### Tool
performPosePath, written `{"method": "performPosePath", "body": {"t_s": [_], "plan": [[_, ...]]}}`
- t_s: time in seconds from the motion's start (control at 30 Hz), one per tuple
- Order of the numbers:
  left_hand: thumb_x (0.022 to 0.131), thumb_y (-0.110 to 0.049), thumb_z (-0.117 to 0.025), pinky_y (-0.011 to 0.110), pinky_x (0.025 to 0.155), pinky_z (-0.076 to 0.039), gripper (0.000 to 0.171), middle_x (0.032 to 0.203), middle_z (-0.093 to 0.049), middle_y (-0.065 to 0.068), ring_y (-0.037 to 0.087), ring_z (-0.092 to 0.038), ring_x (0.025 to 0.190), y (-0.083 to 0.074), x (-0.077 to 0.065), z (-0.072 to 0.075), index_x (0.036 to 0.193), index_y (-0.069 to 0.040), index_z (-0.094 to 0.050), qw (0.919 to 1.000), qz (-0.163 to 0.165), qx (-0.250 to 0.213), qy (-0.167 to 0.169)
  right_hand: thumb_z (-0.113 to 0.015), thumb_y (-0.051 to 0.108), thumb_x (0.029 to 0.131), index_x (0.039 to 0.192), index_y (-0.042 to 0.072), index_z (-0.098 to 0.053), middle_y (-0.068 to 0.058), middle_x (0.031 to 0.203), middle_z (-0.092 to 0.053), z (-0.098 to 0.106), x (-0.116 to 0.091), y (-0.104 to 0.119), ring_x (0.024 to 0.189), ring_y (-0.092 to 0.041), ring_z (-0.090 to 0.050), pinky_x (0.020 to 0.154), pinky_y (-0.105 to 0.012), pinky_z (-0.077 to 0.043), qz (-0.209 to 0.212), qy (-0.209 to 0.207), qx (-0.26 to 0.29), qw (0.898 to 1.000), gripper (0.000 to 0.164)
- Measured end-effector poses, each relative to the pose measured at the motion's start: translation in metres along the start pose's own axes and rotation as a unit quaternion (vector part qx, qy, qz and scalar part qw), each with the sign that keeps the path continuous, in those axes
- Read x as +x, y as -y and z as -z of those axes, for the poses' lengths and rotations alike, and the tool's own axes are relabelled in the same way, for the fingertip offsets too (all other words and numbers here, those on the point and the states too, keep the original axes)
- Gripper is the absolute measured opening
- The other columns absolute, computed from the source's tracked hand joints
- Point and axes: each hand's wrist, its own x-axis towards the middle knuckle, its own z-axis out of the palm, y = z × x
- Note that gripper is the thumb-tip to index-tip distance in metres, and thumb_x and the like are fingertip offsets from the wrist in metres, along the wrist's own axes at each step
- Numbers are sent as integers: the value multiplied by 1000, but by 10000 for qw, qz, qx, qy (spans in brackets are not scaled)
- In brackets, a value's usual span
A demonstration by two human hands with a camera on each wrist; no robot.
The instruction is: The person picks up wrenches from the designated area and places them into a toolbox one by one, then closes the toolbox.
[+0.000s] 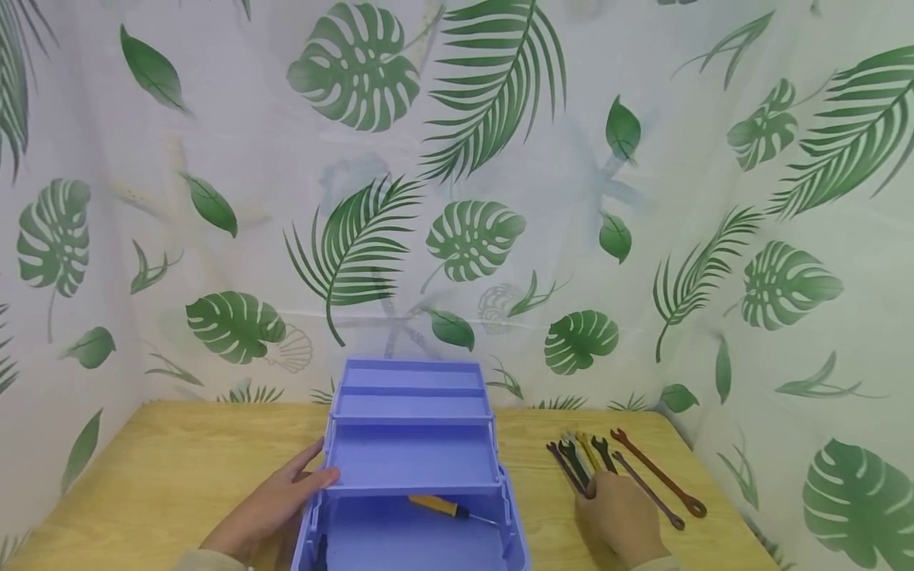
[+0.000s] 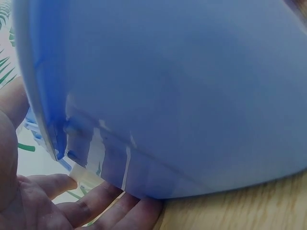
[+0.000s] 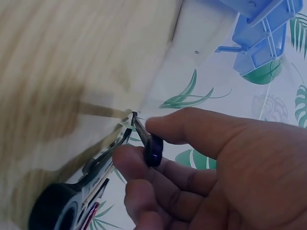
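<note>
1. Leaf-printed cloth backdrop [image 1: 443, 159] hangs behind everything.
2. Wood-grained table [image 1: 178, 456] bears all the objects.
3. Blue-violet toolbox [image 1: 414, 460] stands unfolded in the middle, its tiers [image 1: 414, 407] raised in steps behind the bottom compartment [image 1: 414, 547]; that much of the work looks done.
4. Left hand [image 1: 274, 500] rests at the toolbox's left side, thumb on a tier's edge, fingers spread apart along the wall, apparently steadying it.
5. Right hand [image 1: 621, 515] reaches down to the right of the toolbox, thumb and fingertips pinching the ring end of a dark wrench [image 3: 153, 151], so one tool is in hand.
6. Red wrench [image 1: 660, 473] lies outermost at the right, next to a purple wrench [image 1: 648, 489]; a yellow wrench [image 1: 588, 450], a silver wrench [image 1: 570, 435] and two black wrenches [image 1: 602, 450] lie close by the pinching fingers. All are outside the toolbox, so handling them looks barely begun: six are left.
7. Screwdriver [image 1: 437, 504] with a yellow handle lies inside the bottom compartment, already in place as far as one can judge.
8. Dark item [image 1: 321, 551] at the compartment's left edge shows too little to name.
</note>
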Motion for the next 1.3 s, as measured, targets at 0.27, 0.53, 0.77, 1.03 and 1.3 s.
{"method": "performPosePath", "body": {"t_s": [0.27, 0.53, 0.77, 1.03, 1.3], "plan": [[98, -56, -64, 67, 111, -39, 91, 145, -53, 33, 47, -55, 132, -1, -1, 1, 165, -11, -22, 9999, 80, 51, -38, -76, 23, 91, 72, 12, -58, 1, 63, -51, 0, -5, 0, 57, -16, -47, 50, -29, -37, 60, 135, 11, 9999, 28], [98, -54, -64, 68, 111, -38, 92, 146, -52, 33, 47, -54, 132, 2, -3, 1, 165, -8, -22, 10000, 27, -29, 17, -76, 23, 91, 62, 15, -50, 4, 55, -44, -3, -6, -1, 53, -13, -40, 47, -26, -31, 38, 186, 21, 9998, 40], [97, -59, -63, 70, 112, -35, 95, 154, -42, 34, 51, -45, 139, -2, -3, 2, 166, -9, -20, 9999, 116, 61, 65, -73, 24, 93, 67, 13, -58, 2, 61, -52, -1, -2, 0, 57, -16, -48, 49, -30, -38, 69, 124, -104, 9998, 32], [98, -58, -62, 69, 110, -38, 94, 151, -44, 36, 52, -49, 135, -3, 0, 3, 166, -10, -19, 9998, 168, -7, 71, -69, 21, 94, 60, 17, -43, 6, 53, -35, 5, -2, 6, 50, -12, -31, 45, -25, -23, 188, -537, 155, 9983, 43], [98, -56, -63, 68, 108, -42, 92, 148, -48, 35, 50, -53, 132, -3, -1, 4, 166, -10, -20, 9999, 103, -72, 105, -75, 26, 94, 66, 12, -63, 3, 55, -51, 8, -1, 9, 51, -14, -45, 46, -27, -34, 112, -354, 46, 9993, 34]]}}
